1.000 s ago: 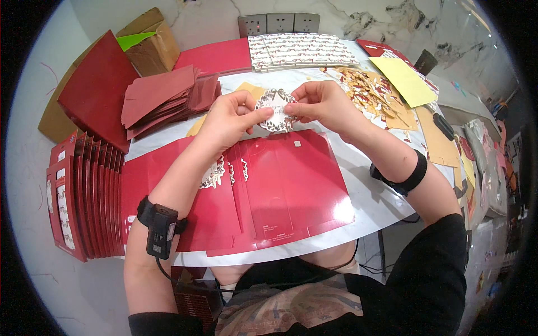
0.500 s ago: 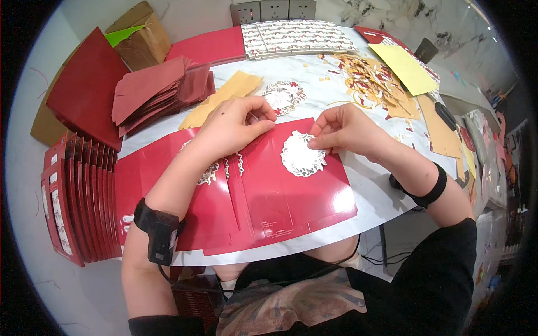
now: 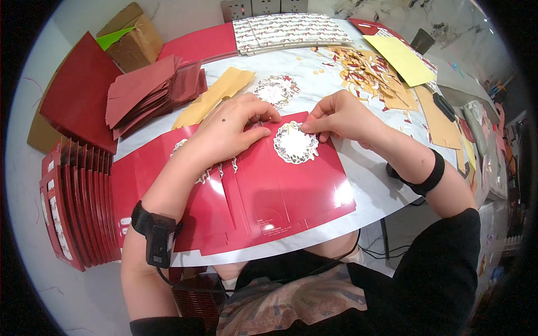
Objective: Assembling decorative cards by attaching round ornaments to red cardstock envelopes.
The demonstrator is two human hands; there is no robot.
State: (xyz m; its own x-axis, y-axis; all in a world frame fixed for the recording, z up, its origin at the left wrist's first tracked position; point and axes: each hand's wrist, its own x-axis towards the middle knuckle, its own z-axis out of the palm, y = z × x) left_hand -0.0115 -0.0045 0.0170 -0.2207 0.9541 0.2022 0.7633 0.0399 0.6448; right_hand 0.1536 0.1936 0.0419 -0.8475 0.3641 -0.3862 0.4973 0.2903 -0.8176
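A white wreath-shaped paper cutout (image 3: 295, 144) with grey leaf print lies against the upper right of a glossy red card sheet (image 3: 291, 190). The thumb and fingers of my right hand (image 3: 338, 119) pinch its upper right edge. My left hand (image 3: 238, 124) rests at the sheet's upper edge, fingers bent and thumb apart, with no object visible in it. Under my left forearm, a second red sheet (image 3: 151, 168) carries another wreath cutout, partly hidden. Beyond my hands, more wreath cutouts (image 3: 277, 91) lie on the white tabletop.
Folded red cards (image 3: 78, 201) stand in a row at the left, near dark red sleeves (image 3: 145, 92) and a cardboard box (image 3: 134, 42). Patterned sheets (image 3: 291, 32) lie at the back. Paper scraps (image 3: 370, 73), a yellow sheet (image 3: 402, 59) and a black-handled cutter (image 3: 443, 106) are at right.
My right hand has moved slightly up the red sheet, and the wreath cutout now faces me more fully. The left hand has shifted slightly, its fingers spread a little more. The whole view has tilted a bit.
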